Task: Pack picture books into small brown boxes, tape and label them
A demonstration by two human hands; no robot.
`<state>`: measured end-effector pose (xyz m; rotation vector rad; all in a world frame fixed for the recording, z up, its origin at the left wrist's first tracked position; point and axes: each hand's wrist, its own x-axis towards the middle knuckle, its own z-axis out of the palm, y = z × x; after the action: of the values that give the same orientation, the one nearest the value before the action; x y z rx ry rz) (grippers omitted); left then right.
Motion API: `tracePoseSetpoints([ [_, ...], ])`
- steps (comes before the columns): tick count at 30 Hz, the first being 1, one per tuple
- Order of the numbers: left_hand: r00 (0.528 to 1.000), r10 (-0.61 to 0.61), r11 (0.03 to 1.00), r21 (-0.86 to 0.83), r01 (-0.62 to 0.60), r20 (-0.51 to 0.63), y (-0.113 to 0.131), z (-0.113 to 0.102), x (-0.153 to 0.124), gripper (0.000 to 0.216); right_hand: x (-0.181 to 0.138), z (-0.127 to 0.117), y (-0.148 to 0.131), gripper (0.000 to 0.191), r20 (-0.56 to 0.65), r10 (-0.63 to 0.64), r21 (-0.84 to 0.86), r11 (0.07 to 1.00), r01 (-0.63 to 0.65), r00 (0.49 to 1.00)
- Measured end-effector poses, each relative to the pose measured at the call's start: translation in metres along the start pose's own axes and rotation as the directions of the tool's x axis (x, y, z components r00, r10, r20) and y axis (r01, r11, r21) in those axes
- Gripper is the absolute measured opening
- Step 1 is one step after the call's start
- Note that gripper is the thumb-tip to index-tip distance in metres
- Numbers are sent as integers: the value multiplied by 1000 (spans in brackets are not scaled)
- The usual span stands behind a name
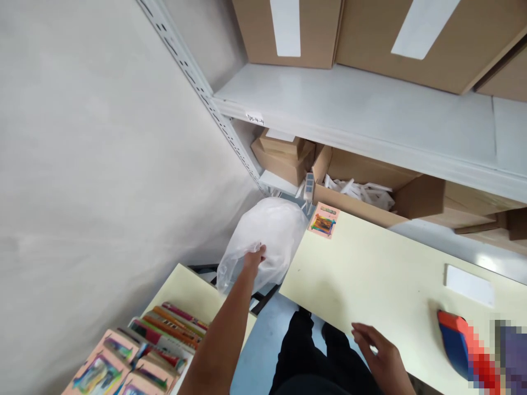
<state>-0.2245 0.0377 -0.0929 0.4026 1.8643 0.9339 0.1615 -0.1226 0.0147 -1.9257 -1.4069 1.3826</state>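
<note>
My left hand (pixel 254 258) reaches down between two tables and grips the rim of a big clear plastic bag (pixel 269 230) that stands on the floor by the shelf post. My right hand (pixel 381 356) rests at the near edge of the pale yellow table (pixel 382 269) with its fingers loosely curled and nothing in it. A pink card with a colourful picture (pixel 324 220) lies on that table's far left corner.
Stacks of pink picture cards and striped packets (pixel 140 351) cover the low table at lower left. A red and blue tape dispenser (pixel 461 340) and a white label (pixel 469 285) lie at right. White shelving (pixel 370 115) holds cardboard boxes; an open box (pixel 362 192) holds white pieces.
</note>
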Motion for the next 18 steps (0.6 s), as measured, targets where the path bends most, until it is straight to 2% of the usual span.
tracePoseSetpoints([
  [2, 1000, 3, 998, -66, -2, 12, 10, -14, -34, 42, 20, 1, -20, 48, 29, 64, 107, 992, -67, 998],
  [4, 999, 39, 988, -152, -35, 26, 22, -26, -76, 57, 39, 8, -46, 53, 80, 61, 235, 969, -79, 995],
  [6, 995, 89, 948, -310, -69, 49, 35, -34, -119, 72, 56, 18, -74, 59, 143, -5, 356, 933, -47, 990],
  [8, 991, 101, 942, -330, -67, 87, 49, -33, -160, 79, 67, 30, -101, 64, 209, -105, 444, 896, 1, 972],
  [11, 973, 108, 961, -271, -49, 206, 66, -18, -206, 84, 73, 45, -130, 72, 236, -214, 485, 871, 76, 948],
  [13, 949, 158, 975, -198, -106, 272, 73, -7, -223, 87, 72, 48, -136, 63, 231, -214, 484, 872, 79, 949],
  [16, 913, 299, 948, 18, -316, 277, 79, 5, -230, 84, 69, 34, -124, 43, 186, -131, 477, 879, 28, 974],
  [18, 868, 425, 850, 216, -480, 257, 76, 10, -228, 77, 68, 13, -104, 39, 96, -95, 462, 886, 40, 991],
])
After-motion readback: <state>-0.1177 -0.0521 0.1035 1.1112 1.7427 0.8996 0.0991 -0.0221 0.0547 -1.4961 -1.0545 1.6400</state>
